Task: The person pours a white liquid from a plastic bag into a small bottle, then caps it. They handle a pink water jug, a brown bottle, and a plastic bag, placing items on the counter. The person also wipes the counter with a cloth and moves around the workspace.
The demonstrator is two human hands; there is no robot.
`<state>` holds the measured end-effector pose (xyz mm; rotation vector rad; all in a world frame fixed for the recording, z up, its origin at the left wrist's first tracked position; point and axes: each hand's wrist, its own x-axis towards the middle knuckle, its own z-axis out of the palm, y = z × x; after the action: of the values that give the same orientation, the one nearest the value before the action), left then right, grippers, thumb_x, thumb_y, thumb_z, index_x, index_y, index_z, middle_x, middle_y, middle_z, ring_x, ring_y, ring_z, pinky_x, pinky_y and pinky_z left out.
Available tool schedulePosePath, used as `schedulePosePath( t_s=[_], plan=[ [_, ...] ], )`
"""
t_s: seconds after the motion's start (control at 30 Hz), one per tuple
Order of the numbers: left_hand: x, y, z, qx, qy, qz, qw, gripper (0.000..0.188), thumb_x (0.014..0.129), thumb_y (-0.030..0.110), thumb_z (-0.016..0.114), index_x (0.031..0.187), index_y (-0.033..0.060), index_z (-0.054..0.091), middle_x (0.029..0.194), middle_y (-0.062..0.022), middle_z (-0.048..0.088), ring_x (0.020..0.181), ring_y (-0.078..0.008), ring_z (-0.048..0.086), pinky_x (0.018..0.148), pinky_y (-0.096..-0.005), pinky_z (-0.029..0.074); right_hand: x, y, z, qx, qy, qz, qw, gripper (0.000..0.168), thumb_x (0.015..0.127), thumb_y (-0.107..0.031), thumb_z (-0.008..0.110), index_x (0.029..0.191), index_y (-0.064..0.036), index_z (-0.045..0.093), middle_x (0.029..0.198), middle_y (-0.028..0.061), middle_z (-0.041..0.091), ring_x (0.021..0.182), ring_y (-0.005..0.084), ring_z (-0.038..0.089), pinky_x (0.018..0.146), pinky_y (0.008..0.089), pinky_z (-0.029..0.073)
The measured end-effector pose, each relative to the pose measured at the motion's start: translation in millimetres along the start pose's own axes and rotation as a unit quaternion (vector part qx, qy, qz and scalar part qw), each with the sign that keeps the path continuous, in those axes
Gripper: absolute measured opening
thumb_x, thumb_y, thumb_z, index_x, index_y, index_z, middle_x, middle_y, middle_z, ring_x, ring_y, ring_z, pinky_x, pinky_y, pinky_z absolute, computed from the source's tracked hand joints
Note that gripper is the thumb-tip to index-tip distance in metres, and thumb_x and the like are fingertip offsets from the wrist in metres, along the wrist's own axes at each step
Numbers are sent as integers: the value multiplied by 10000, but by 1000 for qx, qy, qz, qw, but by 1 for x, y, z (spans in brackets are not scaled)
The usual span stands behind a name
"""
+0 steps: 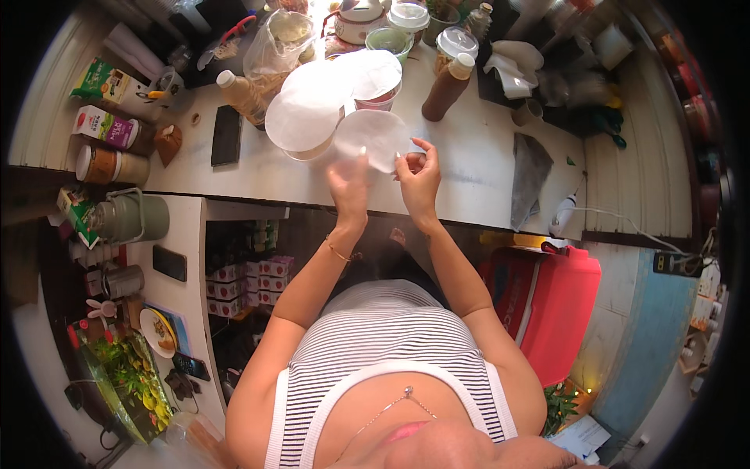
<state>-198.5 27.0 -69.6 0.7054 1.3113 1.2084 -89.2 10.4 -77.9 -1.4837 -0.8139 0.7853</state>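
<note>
A thin, translucent white paper disc [375, 136] is held up above the front of the table. My right hand [423, 179] pinches its lower right edge between thumb and fingers. My left hand [348, 184] is at the lower left edge, its thumb over the paper; motion blur hides whether its fingers grip. Just beyond, larger white paper discs [302, 114] cover a round container [313, 153]. Another white round sheet [378, 73] rests over a tub [378, 102] with reddish contents.
Brown-filled bottles stand left [243, 94] and right [446, 88] of the discs. A black phone [226, 136] lies on the white table [269, 179]. Lidded plastic cups [457, 44] crowd the back. Rightward are a grey cloth [530, 179] and a white corded handheld device [563, 216].
</note>
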Motion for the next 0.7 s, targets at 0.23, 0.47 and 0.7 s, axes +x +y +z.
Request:
schedulePosePath(
  t_s=[0.23, 0.47, 0.7],
  plan=[
    [6, -15, -2, -53, 47, 19, 997, 187, 867, 163, 588, 983, 70, 476, 924, -34, 572, 782, -90, 554, 600, -226, 480, 5, -2, -14, -109, -46, -101, 988, 472, 791, -74, 658, 1237, -120, 511, 1044, 140, 542, 865, 178, 577, 664, 288, 479],
    [10, -28, -8, -60, 71, 16, 996, 173, 873, 153, 597, 983, 78, 486, 902, -11, 575, 756, -83, 549, 634, -235, 456, 21, -10, -14, -378, -93, -366, 845, 516, 824, -268, 610, 1308, -149, 481, 1399, 116, 368, 1303, 305, 318, 1065, 538, 152],
    [8, -30, -2, -120, 50, 30, 991, 106, 902, 128, 566, 946, 77, 485, 846, -12, 557, 705, -81, 548, 641, -225, 497, 29, -3, -2, -352, -215, -394, 821, 644, 807, -381, 599, 1340, -69, 416, 1453, 184, 267, 1368, 341, 201, 1062, 617, 28]
  ],
)
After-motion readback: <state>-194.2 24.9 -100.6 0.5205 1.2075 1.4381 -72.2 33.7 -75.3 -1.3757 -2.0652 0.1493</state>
